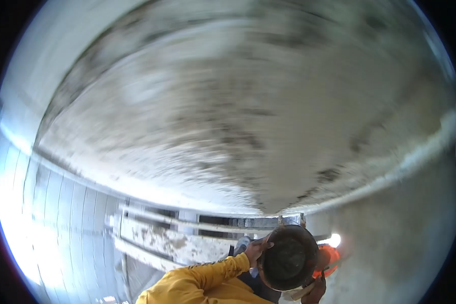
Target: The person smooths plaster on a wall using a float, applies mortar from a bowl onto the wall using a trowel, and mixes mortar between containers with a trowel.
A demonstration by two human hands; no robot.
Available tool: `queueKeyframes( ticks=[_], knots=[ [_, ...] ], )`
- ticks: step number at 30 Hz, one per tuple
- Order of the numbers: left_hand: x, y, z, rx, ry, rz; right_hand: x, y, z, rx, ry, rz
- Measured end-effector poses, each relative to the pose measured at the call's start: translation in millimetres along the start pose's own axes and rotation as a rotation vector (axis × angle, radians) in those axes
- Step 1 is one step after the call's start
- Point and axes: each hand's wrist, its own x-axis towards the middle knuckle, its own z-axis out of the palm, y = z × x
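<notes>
My left hand [258, 251], below a yellow sleeve [207, 273], grips the left rim of a round dark bucket [269, 271]. Grey wet mortar [286, 256] lies inside it. At the lower right of the bucket is my right hand [315, 291], its fingers bent beside a pale flat-looking piece [295, 294]. What exactly that hand holds is partly hidden by the bucket and the frame's lower edge.
A blotchy grey plastered surface [228, 101], blurred by motion, fills the upper view. Behind the bucket stands a scaffold with stained planks [172, 238]. Something bright orange [331, 261], perhaps a person's clothing, shows close to the bucket's right. Light panelled wall [71, 202] lies left.
</notes>
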Motion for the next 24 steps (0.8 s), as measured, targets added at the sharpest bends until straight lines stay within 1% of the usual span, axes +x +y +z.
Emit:
queueKeyframes(
  ticks=[2,3,7,8,10,12,15,17,20,21,24],
  knots=[
    [-12.7,6.4,-23.4,-0.036,-0.035,-0.001,-7.0,-19.9,45.5,-0.065,-0.038,0.06],
    [-27.8,14.1,-33.0,0.174,0.078,0.077,-12.4,-22.4,73.0,-0.096,-0.035,0.094],
    [-60.5,34.9,-79.5,0.169,0.191,0.071,-38.4,-8.5,165.4,-0.208,-0.044,0.226],
    [-76.4,53.5,-79.0,0.111,0.141,0.228,-47.5,-0.5,185.3,-0.226,-0.045,0.261],
    [-91.2,76.0,-101.6,0.09,0.146,0.319,-62.6,14.8,221.0,-0.273,-0.062,0.327],
    [-99.7,84.0,-137.6,0.215,0.205,0.35,-78.7,29.5,245.5,-0.318,-0.077,0.381],
    [-97.4,64.7,-212.1,0.539,0.318,0.432,-98.8,45.5,276.5,-0.381,-0.121,0.446],
    [-103.2,55.0,-245.3,0.628,0.408,0.507,-104.1,54.5,292.8,-0.417,-0.158,0.488],
    [-156.7,80.1,-249.3,0.467,0.484,0.67,-108.4,68.2,317.6,-0.468,-0.227,0.543],
    [-191.1,101.3,-238.5,0.415,0.537,0.552,-109.7,73.1,324.4,-0.48,-0.249,0.561],
    [-245.4,106.2,-235.5,0.157,0.67,0.729,-111.4,87.7,346.8,-0.516,-0.336,0.612]
  ],
)
